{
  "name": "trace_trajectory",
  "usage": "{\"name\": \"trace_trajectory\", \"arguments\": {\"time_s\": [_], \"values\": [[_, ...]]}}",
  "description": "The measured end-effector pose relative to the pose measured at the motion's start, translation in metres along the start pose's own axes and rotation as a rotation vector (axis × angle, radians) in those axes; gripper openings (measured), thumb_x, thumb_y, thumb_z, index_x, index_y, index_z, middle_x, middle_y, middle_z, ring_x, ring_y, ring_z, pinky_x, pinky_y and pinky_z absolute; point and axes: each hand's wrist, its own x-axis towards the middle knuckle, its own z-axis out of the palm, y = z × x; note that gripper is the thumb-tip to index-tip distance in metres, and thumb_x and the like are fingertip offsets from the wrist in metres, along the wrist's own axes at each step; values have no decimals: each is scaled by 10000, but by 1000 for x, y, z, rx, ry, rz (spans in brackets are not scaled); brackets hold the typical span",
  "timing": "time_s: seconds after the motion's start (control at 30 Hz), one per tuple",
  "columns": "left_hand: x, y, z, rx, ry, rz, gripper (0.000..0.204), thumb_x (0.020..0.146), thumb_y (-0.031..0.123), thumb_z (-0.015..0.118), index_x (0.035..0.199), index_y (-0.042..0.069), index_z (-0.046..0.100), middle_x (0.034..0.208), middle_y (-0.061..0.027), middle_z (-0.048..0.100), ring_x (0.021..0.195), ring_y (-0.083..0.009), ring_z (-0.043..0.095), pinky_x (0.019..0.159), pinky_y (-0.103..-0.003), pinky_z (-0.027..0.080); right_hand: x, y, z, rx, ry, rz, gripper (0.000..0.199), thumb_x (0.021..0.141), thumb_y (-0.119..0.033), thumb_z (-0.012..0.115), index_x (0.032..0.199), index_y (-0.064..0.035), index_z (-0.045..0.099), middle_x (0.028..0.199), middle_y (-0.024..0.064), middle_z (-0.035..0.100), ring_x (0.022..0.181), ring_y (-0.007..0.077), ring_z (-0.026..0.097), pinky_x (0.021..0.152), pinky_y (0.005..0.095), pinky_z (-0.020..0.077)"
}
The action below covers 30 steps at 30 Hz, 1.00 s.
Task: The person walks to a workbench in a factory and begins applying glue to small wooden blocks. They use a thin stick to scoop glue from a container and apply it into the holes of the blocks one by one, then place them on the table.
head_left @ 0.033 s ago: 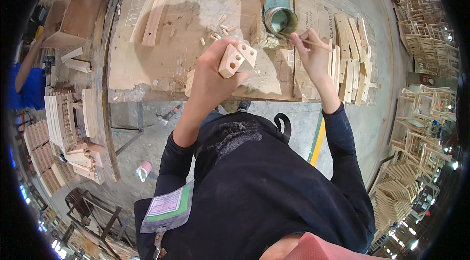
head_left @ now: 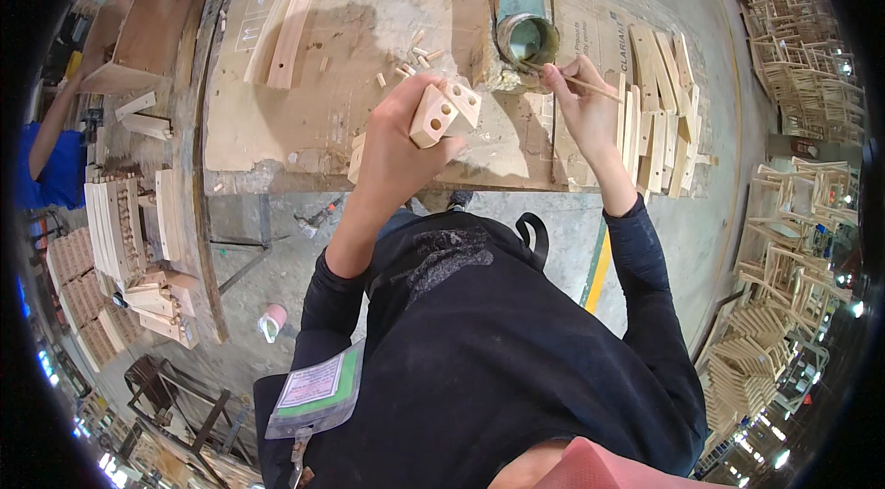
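Observation:
My left hand (head_left: 398,125) is closed around two pale wooden pieces (head_left: 431,117), held side by side with their drilled ends facing up; each end shows two round holes. Between the thumb and fingers of my right hand (head_left: 584,104) is a thin wooden stick (head_left: 595,89). The stick's far end reaches the near rim of a tilted, glue-crusted pot (head_left: 554,39) with pale greenish contents; whether the tip is inside, I cannot tell. Several short wooden dowels (head_left: 419,54) lie loose on the cardboard-covered table just beyond my left hand.
Two curved wooden slats (head_left: 291,33) lie at the table's far left. A stack of similar slats (head_left: 659,111) covers its right end. At left, another person's arm (head_left: 46,143) is beside a wooden box (head_left: 147,23). Chair frames (head_left: 793,240) stand piled along the right.
My right hand and the stick have shifted very slightly to the left. My left hand keeps its grip on the wooden pieces, almost unmoved.

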Motion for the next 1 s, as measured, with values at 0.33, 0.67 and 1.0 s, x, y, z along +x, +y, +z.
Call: {"name": "trace_trajectory", "arguments": {"time_s": [0.33, 0.67, 1.0], "values": [[4, -1, 2, 50, 3, 4, 425, 653, -39, 725, 1053, 40, 605, 877, -21, 652, 823, -88, 607, 738, -252, 490, -2, 7, 0, 939, 224, 524, 107, 957, -75, 642, 1014, -4, 586, 990, 165, 714, 940, 236, 714, 790, 301, 602], [4, 6, 3, 25, -26, -5, 465, 654, -16, 750, 1095, 20, 607, 918, -124, 663, 850, -247, 670, 766, -329, 517, 3, 29, -19, 985, 200, 651, 154, 959, -132, 651, 1048, -8, 662, 1014, 147, 717, 965, 206, 706, 830, 281, 589], [4, 8, 8, -8, -112, -23, 482, 646, -3, 773, 1095, 15, 598, 993, -176, 647, 939, -371, 632, 817, -387, 501, -7, -101, -55, 662, -71, 120, 165, 997, -163, 599, 1024, -4, 562, 981, 176, 717, 875, 213, 724, 747, 290, 584]]}}
